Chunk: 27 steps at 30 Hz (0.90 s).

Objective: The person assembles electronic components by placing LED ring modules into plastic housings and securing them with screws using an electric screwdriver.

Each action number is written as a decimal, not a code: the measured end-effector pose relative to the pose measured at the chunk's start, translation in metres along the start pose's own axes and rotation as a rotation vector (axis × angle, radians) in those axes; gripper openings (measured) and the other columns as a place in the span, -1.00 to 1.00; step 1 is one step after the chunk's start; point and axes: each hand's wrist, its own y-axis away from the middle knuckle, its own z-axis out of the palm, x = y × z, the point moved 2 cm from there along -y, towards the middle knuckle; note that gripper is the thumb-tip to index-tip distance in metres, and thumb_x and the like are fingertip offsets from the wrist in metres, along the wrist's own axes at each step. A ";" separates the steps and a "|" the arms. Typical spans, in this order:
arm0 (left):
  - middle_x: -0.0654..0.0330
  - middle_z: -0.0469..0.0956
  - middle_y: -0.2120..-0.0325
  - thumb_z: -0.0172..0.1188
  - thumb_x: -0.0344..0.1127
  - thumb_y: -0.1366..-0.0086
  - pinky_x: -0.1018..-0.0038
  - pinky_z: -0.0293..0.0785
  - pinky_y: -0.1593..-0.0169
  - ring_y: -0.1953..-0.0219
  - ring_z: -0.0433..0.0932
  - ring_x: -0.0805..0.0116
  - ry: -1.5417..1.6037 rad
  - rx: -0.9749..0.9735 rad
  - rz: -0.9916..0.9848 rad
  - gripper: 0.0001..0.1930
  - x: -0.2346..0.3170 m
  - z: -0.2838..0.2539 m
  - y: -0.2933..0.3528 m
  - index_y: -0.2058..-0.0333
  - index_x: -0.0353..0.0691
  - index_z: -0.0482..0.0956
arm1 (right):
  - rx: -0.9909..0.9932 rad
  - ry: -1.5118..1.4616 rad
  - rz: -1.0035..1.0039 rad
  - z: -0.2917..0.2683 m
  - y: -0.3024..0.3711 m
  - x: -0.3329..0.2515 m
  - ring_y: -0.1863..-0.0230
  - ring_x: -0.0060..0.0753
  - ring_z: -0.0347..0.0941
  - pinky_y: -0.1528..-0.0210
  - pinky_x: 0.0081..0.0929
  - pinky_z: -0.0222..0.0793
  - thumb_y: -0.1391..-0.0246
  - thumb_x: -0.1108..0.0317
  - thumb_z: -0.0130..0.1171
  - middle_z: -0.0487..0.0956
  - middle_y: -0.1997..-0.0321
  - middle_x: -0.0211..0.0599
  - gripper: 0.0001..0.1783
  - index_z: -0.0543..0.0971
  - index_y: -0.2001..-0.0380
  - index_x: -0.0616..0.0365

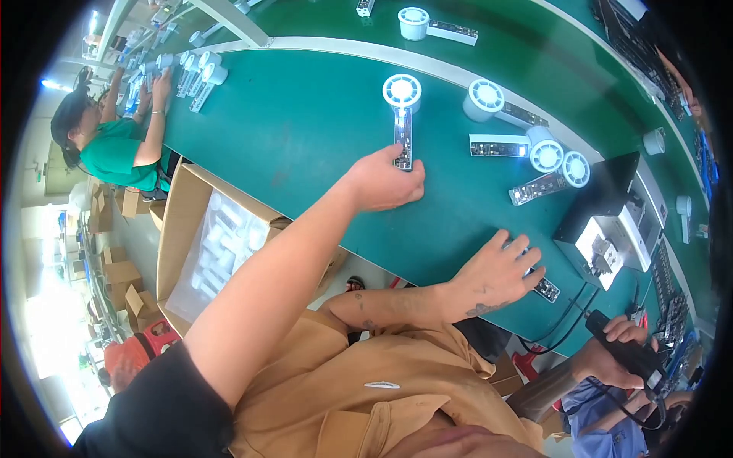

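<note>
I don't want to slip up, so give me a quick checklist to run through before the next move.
1. Grip on the fan: ok; the black-sleeved arm's hand holds its handle end.
2. Its circuit board covered: not ok; the face lies exposed.
3. Grip on the lower board: cannot tell; the tattooed arm's hand hides part of it.
4. Spacing of the fans at right: not ok; two fan heads crowd together.
5. Cardboard box open: ok; white parts show inside.
</note>
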 end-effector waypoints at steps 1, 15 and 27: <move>0.24 0.45 0.23 0.20 -0.16 -0.22 0.29 0.38 0.06 0.05 0.42 0.21 0.004 0.000 -0.002 -0.69 0.001 0.002 -0.001 0.06 0.01 0.66 | -0.003 0.002 -0.003 -0.003 0.004 0.005 0.59 -0.40 0.26 0.54 -0.44 0.21 -0.11 -0.58 -0.03 0.33 0.46 -0.24 -0.04 0.27 -0.13 0.15; 0.21 0.49 0.13 0.16 -0.22 -0.24 0.25 0.38 -0.02 -0.03 0.42 0.16 0.009 0.018 -0.034 -0.70 0.004 0.008 0.006 0.05 0.03 0.67 | -0.001 0.122 0.020 0.011 0.026 0.010 0.58 -0.29 0.28 0.51 -0.34 0.29 -0.13 -0.57 -0.05 0.34 0.46 -0.18 -0.02 0.23 -0.14 0.19; 0.21 0.48 0.14 0.27 -0.23 -0.17 0.25 0.38 -0.05 -0.03 0.41 0.18 0.126 0.108 0.069 -0.78 -0.009 0.006 0.007 0.18 0.00 0.68 | -0.100 -0.079 -0.111 -0.006 -0.015 -0.019 0.63 -0.40 0.25 0.61 -0.43 0.18 0.01 -0.70 -0.08 0.32 0.50 -0.26 0.08 0.41 -0.11 0.16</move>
